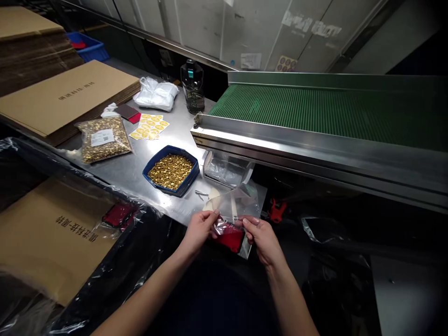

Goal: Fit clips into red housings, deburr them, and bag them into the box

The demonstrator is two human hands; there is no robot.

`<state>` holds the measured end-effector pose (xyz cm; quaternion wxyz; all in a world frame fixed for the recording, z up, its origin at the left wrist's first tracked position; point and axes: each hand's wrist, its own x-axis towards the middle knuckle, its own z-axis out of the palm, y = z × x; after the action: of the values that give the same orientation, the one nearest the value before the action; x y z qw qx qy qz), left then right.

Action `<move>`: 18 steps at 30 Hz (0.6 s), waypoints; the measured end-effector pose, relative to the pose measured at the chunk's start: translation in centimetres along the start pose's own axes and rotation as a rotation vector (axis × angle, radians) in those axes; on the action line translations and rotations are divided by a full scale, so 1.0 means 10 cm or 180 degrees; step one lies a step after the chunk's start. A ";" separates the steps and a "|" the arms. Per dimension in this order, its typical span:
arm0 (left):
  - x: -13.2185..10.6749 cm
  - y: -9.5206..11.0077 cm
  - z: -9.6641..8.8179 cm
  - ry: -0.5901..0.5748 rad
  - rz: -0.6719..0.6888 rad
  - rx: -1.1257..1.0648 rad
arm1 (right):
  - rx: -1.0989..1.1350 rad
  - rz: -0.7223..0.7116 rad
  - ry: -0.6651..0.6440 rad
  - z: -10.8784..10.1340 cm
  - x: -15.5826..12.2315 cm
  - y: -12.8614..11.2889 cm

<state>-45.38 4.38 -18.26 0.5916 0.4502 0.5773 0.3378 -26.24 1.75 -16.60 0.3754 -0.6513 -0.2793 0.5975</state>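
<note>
Between my hands is a clear plastic bag (241, 198) with a dark red item (231, 238) in its lower part. My left hand (202, 228) pinches the bag's left side with thumb and fingers. On the other side, my right hand (259, 235) grips the bag between thumb and forefinger. A cream-coloured piece (212, 200) lies just beyond my left fingers, partly behind the plastic. Close by on the metal table (129, 179) are small nippers (201, 193) and a blue tray (159, 186) filled with small gold-coloured metal pieces (170, 171).
A green conveyor belt (297, 107) runs along the right. A clear bin (227, 169) sits beneath its end. Farther back are a bag of gold pieces (105, 140), sticker sheets (150, 127), a bottle (193, 88) and stacked cardboard (66, 98). A plastic-lined box (63, 233) stands at left.
</note>
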 end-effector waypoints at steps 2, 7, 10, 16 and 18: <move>-0.02 0.02 -0.04 0.0314 0.0145 0.0258 | -0.0243 -0.0128 0.0118 -0.05 0.00 0.02; -0.19 0.24 -0.03 0.0455 0.0798 0.0697 | -0.0937 -0.0480 0.0338 0.00 0.06 -0.02; -0.17 0.36 0.04 -0.0457 0.0999 0.0813 | -0.1265 -0.0636 0.0102 0.06 0.08 -0.10; 0.07 0.46 -0.04 -0.1155 0.0972 0.1123 | -0.2166 -0.0883 0.0139 0.04 -0.05 -0.24; 0.10 0.47 -0.07 -0.1029 0.1049 0.1295 | -0.2496 -0.0967 0.0425 0.04 -0.10 -0.28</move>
<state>-45.42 7.18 -14.22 0.5107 0.6949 0.4507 0.2306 -26.56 2.55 -13.76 0.2002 -0.7334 -0.5532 0.3404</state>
